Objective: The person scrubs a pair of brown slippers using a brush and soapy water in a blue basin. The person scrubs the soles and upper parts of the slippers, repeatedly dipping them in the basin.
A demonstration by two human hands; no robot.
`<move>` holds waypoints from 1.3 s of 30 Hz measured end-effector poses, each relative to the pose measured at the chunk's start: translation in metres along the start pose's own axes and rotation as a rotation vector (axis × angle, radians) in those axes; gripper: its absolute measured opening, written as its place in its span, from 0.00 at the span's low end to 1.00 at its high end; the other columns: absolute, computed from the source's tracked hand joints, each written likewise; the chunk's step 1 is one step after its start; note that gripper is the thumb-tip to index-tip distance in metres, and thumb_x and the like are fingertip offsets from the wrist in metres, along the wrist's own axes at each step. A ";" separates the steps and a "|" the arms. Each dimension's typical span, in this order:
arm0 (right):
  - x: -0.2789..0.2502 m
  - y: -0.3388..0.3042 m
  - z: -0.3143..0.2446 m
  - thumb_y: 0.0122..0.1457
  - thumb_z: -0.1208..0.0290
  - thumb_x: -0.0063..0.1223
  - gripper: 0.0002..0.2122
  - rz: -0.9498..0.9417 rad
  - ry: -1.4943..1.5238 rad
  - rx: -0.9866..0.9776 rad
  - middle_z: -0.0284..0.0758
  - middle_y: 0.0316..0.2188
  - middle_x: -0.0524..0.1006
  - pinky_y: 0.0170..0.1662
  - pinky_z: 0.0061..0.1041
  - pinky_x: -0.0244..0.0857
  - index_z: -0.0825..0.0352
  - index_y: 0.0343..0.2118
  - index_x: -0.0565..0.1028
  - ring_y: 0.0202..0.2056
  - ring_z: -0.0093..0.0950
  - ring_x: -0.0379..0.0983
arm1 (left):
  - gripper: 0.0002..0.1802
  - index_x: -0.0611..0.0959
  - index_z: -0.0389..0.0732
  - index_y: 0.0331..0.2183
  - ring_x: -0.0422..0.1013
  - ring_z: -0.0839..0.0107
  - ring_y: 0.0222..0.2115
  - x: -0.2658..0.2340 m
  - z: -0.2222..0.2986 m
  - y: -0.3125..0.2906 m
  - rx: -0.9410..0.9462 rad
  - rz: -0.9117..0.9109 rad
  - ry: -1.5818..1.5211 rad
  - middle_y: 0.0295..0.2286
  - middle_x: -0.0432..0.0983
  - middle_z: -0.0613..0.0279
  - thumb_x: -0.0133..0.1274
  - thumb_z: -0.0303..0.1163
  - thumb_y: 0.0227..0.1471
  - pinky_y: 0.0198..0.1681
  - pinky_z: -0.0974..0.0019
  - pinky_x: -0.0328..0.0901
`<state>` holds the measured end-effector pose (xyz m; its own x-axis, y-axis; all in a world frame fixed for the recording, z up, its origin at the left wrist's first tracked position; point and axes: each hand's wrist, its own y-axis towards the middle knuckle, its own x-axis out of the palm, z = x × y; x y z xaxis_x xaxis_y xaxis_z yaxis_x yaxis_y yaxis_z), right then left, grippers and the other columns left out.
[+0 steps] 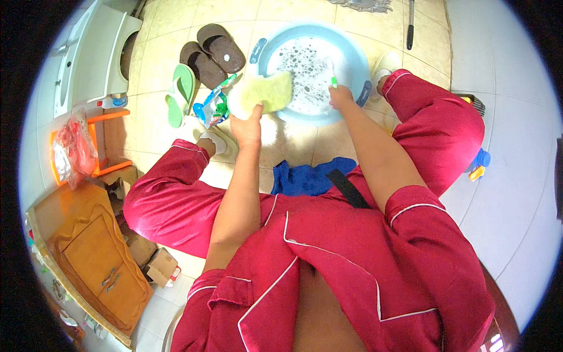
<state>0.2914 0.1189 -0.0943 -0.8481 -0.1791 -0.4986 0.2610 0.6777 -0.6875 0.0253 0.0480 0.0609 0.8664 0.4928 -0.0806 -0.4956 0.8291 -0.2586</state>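
My left hand grips a pale yellow-green, fuzzy, slipper-shaped piece by its near edge, thumb on top. The piece is held over the left rim of a light blue round basin. Foamy water with dark gaps between the suds fills the basin. Over the basin's right side, my right hand is closed around a thin brush with a green and white handle, like a toothbrush. Its head points away from me and blurs into the white foam. A blue and green plastic packet lies left of my left hand.
Left of the basin are brown slippers and green slippers. A blue cloth lies between my legs. An orange stool with a red plastic bag and a wooden cabinet stand left. A white wall rises right.
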 end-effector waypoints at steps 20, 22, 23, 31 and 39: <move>-0.018 -0.030 -0.092 0.45 0.56 0.59 0.25 -0.486 0.301 -0.148 0.36 0.36 0.73 0.38 0.27 0.63 0.65 0.44 0.70 0.35 0.27 0.69 | 0.28 0.68 0.36 0.44 0.50 0.50 0.56 0.075 -0.098 0.024 0.541 -0.792 0.908 0.50 0.60 0.45 0.50 0.17 0.35 0.57 0.58 0.51; 0.005 0.006 -0.054 0.43 0.62 0.60 0.28 -0.323 0.218 -0.280 0.45 0.40 0.73 0.46 0.32 0.62 0.70 0.47 0.67 0.42 0.39 0.69 | 0.26 0.69 0.35 0.43 0.54 0.49 0.53 0.091 -0.086 0.033 0.362 -0.780 0.939 0.48 0.62 0.45 0.52 0.20 0.36 0.55 0.58 0.54; 0.011 0.011 -0.050 0.42 0.63 0.60 0.27 -0.209 0.106 -0.296 0.47 0.40 0.72 0.46 0.33 0.62 0.71 0.46 0.67 0.42 0.41 0.69 | 0.26 0.69 0.35 0.43 0.56 0.48 0.51 0.097 -0.082 0.037 0.267 -0.767 0.955 0.46 0.64 0.44 0.53 0.21 0.36 0.54 0.57 0.55; 0.049 0.033 -0.029 0.46 0.63 0.56 0.17 0.076 -0.140 -0.181 0.46 0.33 0.76 0.40 0.34 0.64 0.71 0.36 0.74 0.37 0.41 0.72 | 0.34 0.70 0.29 0.35 0.68 0.49 0.36 0.119 -0.142 0.080 -0.113 -0.377 0.959 0.34 0.69 0.41 0.62 0.47 0.35 0.39 0.56 0.63; 0.037 0.034 -0.025 0.47 0.57 0.55 0.22 -0.253 0.183 -0.028 0.47 0.38 0.74 0.42 0.35 0.64 0.72 0.39 0.73 0.39 0.40 0.71 | 0.38 0.73 0.25 0.37 0.68 0.45 0.39 0.122 -0.151 0.090 -0.304 -0.485 0.909 0.36 0.71 0.34 0.49 0.57 0.43 0.44 0.55 0.62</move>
<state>0.2575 0.1534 -0.1232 -0.9541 -0.2149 -0.2085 0.0204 0.6482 -0.7612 0.0955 0.1434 -0.1177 0.7493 -0.3562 -0.5583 -0.1597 0.7210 -0.6743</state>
